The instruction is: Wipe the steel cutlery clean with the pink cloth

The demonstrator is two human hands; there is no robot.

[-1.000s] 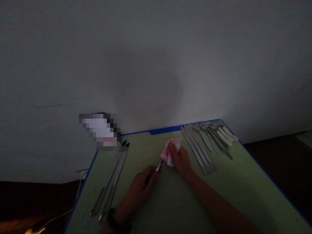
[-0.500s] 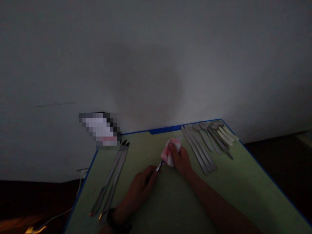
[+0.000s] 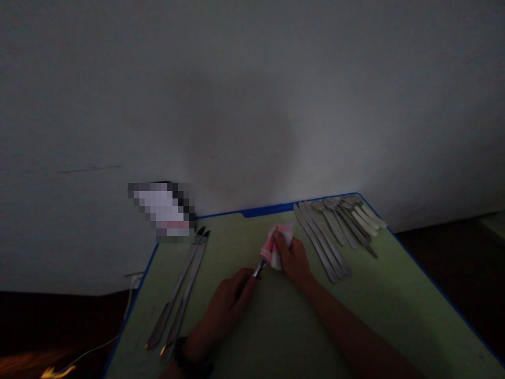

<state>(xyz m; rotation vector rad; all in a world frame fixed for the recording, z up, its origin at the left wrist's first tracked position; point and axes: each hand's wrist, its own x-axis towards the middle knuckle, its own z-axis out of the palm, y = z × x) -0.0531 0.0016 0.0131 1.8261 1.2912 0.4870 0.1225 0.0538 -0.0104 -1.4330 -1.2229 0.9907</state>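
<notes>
My left hand (image 3: 232,297) is closed around the handle end of a shiny metal piece of cutlery (image 3: 259,268), which looks like a table knife. A pink and white cloth (image 3: 272,252) wraps the far part of it, so most of that part is hidden. Pinching the cloth around the metal is my right hand (image 3: 292,259), thumb on top. Two long table knives (image 3: 188,287) lie side by side to the left of my left hand. Right of my right hand, three more table knives (image 3: 321,242) lie slanted in a row.
Beyond the right-hand knives lie several spoons and forks (image 3: 335,218), and some cutlery with cream handles (image 3: 365,220). A blurred-out device (image 3: 161,210) stands at the back left corner. The green tabletop (image 3: 232,237) has a blue edge and meets a grey wall (image 3: 244,105).
</notes>
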